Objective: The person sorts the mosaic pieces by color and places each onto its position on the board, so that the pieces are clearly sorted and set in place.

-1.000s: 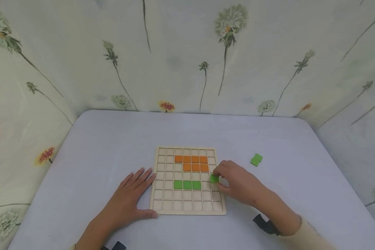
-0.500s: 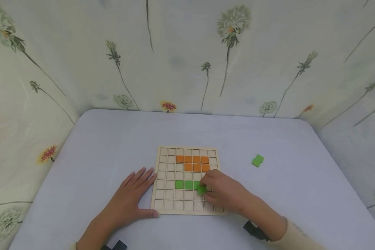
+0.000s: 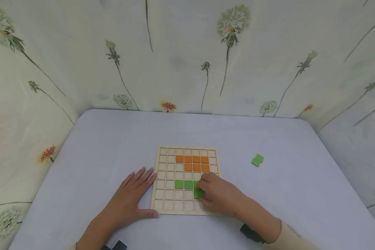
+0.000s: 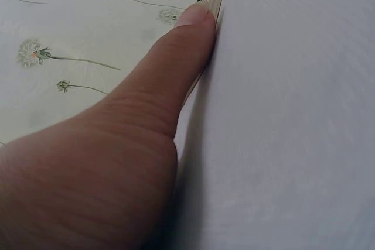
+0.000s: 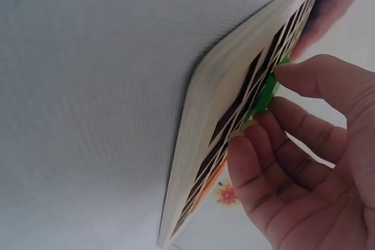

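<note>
A pale wooden grid board lies on the white table. Orange square tiles fill two rows in its upper part. Lower down is a row of green tiles, its right end partly covered by my right hand. Between thumb and fingers that hand pinches another green tile, over the cell just below the row's third tile. In the right wrist view, the pinched tile stands tilted close over the grid. My left hand lies spread along the board's left edge, thumb at the near corner.
Two loose green tiles, one overlapping the other, lie on the table right of the board. A flower-printed cloth rises behind the table and at both sides.
My right hand has carried the green tile leftward and toward me, from the board's right edge to just below the green row. The left hand stays in place.
</note>
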Available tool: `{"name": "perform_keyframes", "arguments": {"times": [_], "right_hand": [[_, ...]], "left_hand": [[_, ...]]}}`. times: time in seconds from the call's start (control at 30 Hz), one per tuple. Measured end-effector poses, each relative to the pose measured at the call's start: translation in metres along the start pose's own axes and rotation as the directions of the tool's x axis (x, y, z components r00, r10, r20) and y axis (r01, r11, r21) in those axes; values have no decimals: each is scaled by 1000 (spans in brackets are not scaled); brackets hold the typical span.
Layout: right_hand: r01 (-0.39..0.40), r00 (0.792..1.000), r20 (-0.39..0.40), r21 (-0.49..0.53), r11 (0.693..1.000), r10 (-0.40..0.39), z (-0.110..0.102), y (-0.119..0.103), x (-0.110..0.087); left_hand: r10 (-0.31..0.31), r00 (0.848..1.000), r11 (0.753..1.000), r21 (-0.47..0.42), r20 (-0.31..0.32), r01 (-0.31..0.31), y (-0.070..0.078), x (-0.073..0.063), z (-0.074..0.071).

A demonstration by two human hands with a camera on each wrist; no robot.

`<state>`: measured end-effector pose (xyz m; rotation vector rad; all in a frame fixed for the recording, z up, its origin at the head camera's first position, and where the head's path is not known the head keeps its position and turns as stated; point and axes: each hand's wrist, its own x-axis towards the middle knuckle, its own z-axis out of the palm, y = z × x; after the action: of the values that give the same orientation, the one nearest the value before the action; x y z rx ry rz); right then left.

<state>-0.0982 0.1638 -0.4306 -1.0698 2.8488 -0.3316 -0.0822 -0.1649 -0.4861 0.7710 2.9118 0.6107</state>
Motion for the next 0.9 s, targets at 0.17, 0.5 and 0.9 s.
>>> {"name": "perform_keyframes", "arguments": {"times": [0.17,0.5,0.9], "right_hand": [[2,1000,14,4,1000,-3,0,-2,0],[-15,1000,27,-13,1000,15,0,-1,1],[4,1000,2,10,1000,-4,3,5,-2]], "left_hand": [[0,1000,1000,12,-2,0,-1,1,1],[8,1000,1000,23,-6,-8,-2,1,3],[13,1000,1000,17,-9,-13,-1,1,3]]}}
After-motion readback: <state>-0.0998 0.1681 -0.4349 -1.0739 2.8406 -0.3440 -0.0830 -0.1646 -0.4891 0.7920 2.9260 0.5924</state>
